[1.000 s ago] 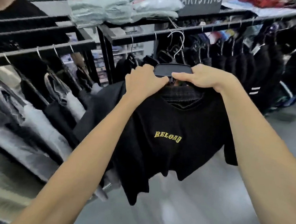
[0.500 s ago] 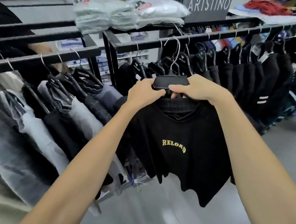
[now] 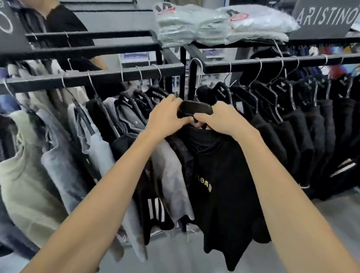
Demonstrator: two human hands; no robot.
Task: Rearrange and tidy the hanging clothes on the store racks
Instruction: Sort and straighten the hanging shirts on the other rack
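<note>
A black T-shirt [image 3: 220, 184] with gold lettering hangs from a black hanger [image 3: 196, 109], turned partly side-on. My left hand [image 3: 165, 117] grips the hanger's left end and my right hand [image 3: 222, 120] grips its right end. The hanger's metal hook [image 3: 197, 72] rises beside the corner post where the left rack rail [image 3: 92, 81] meets the right rack rail [image 3: 291, 63]; whether the hook rests on a rail I cannot tell. Grey, green and black garments hang on the left rail, black ones on the right rail.
Folded clothes in plastic bags [image 3: 207, 24] lie on top of the racks, beside a dark "ARISTINO" sign [image 3: 324, 16]. A person in a black shirt [image 3: 60, 21] stands behind the left rack. Grey floor [image 3: 184, 268] lies below the garments.
Both hands have carried the hanger and black T-shirt closer to the rack corner, and the shirt has turned side-on. A person has come into view at the back left.
</note>
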